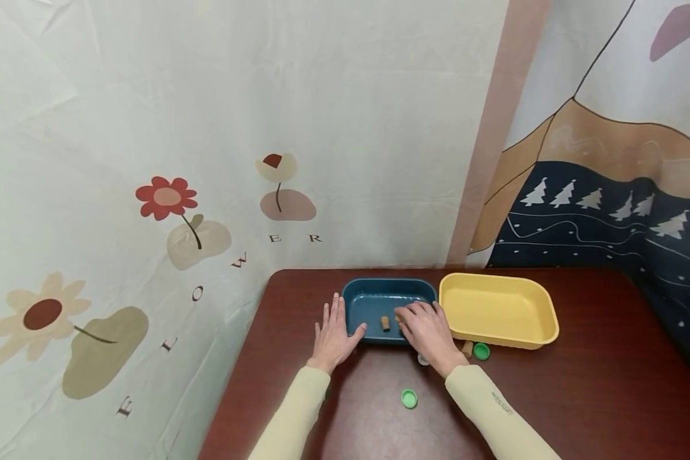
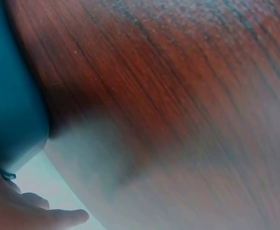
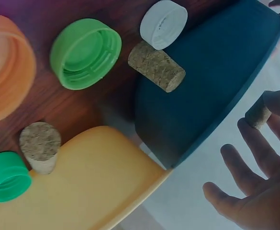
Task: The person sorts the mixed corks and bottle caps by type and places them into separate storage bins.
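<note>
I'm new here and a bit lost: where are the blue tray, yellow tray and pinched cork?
Blue tray (image 1: 379,304), head view: bare floor.
Yellow tray (image 1: 494,311), head view: bare floor.
Pinched cork (image 3: 258,114), right wrist view: its visible side.

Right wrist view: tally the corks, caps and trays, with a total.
Corks: 3 (held cork in right hand, upper loose cork, lower loose cork)
Caps: 4 (white cap, light green cap, deeper green cap, orange cap)
Trays: 2 (blue tray, yellow tray)
Total: 9

Person's L slv. & R slv. are both showing pale yel., running long, approx. matching in shade; small dk. lettering is running lengthwise along R slv., nr. its cuff.
</note>
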`<state>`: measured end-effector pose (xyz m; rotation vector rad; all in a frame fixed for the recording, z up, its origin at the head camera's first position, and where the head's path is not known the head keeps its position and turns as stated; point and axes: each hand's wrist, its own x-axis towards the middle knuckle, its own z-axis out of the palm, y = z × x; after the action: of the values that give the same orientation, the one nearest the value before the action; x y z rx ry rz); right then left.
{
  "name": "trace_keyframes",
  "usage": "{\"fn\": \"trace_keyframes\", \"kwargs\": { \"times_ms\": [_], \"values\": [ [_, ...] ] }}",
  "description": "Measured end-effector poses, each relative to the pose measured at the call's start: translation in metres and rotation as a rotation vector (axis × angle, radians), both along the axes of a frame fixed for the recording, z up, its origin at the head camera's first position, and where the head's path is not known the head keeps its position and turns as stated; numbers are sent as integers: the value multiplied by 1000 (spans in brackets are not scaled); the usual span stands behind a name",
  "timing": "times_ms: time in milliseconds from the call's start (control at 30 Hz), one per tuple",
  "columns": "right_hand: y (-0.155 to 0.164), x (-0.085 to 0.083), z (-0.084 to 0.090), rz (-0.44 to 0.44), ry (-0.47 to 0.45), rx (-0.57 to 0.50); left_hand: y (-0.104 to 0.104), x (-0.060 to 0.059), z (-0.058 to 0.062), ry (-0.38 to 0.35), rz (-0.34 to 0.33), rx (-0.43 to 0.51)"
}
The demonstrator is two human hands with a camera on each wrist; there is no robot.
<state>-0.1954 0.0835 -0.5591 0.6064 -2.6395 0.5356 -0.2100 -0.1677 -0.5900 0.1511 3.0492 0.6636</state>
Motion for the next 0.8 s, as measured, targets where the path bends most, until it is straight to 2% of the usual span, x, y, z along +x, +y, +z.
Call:
{"fn": "trace_keyframes", "kwargs": {
  "times_ms": [300,567,800],
  "values": [
    [-10,-17,-4,-27,-51,47,0,0,-2,0,-3,-10],
    [-20,-21,-7,-52,-115,69,1,1,2,-12,1,-9],
    [-27,-26,-9,-89,-158,102,0,0,0,-3,1,-9]
  ]
}}
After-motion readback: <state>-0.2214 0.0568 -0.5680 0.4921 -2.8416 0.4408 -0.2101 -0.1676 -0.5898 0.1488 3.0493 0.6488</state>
